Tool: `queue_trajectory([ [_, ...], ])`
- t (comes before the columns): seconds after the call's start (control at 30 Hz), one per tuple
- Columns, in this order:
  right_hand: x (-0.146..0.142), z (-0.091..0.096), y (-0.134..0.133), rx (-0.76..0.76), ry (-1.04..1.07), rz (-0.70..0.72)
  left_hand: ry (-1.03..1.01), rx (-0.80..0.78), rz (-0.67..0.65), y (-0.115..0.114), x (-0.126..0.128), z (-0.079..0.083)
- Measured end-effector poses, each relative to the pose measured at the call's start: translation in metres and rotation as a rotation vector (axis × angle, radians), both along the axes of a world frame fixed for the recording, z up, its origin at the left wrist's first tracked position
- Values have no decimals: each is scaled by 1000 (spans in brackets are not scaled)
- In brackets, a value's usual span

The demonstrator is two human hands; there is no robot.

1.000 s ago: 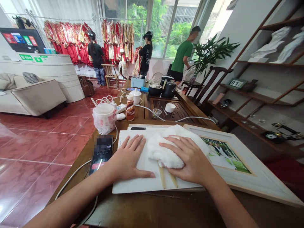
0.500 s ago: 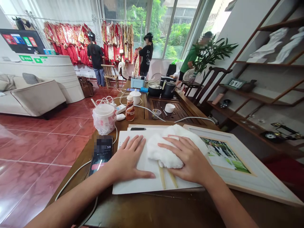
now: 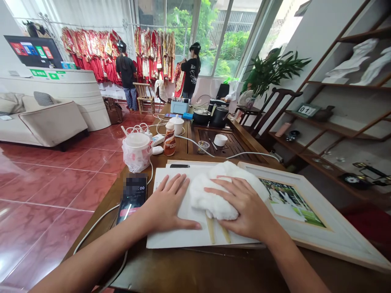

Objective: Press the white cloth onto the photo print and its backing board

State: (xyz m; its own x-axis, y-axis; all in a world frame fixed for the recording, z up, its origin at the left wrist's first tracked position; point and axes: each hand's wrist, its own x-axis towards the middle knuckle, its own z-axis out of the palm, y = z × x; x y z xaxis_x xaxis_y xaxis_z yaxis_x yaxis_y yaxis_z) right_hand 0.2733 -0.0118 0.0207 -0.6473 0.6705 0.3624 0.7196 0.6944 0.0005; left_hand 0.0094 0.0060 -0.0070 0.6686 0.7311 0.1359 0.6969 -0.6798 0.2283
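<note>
My left hand (image 3: 166,205) lies flat on a white board or sheet (image 3: 161,240), fingers spread, with nothing in it. On the same board rests a fluffy white wad of cotton stuffing (image 3: 210,195). My right hand (image 3: 244,205) is cupped over the wad's right side, fingers across its top and thumb at its near edge. Two pale yellowish tapered strips (image 3: 210,230) stick out from beneath the cotton towards me; their far ends are hidden. To the right leans or lies a pale wooden frame (image 3: 345,232) around a couple's photo (image 3: 296,203).
Left of the board lies a phone (image 3: 132,199) with a cable. Behind stand a bagged white tub (image 3: 137,150), a Nescafe bottle (image 3: 170,140), a lidded white cup (image 3: 177,124) and a small white bowl (image 3: 220,140). Several people are farther back, near red garments (image 3: 91,57).
The view has shifted slightly, so everything sits a little to the right. Both hands keep their places on the board and cotton. The person behind the plant is now mostly hidden.
</note>
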Motion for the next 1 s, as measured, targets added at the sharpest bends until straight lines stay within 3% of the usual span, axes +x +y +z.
queue_trajectory([
  [0.13,-4,1,-4,-45,-10,102,-3,-4,-1,0,0,0],
  [0.33,9,0,3,20,14,-85,-6,7,-3,0,-1,-1],
  [0.6,-4,3,-7,-48,-17,128,-8,16,-24,2,-2,-4],
  [0.8,8,3,-1,4,13,-44,14,-31,-24,1,-1,0],
  [1.0,-4,3,-8,-45,-23,121,-16,-11,-34,1,-1,0],
])
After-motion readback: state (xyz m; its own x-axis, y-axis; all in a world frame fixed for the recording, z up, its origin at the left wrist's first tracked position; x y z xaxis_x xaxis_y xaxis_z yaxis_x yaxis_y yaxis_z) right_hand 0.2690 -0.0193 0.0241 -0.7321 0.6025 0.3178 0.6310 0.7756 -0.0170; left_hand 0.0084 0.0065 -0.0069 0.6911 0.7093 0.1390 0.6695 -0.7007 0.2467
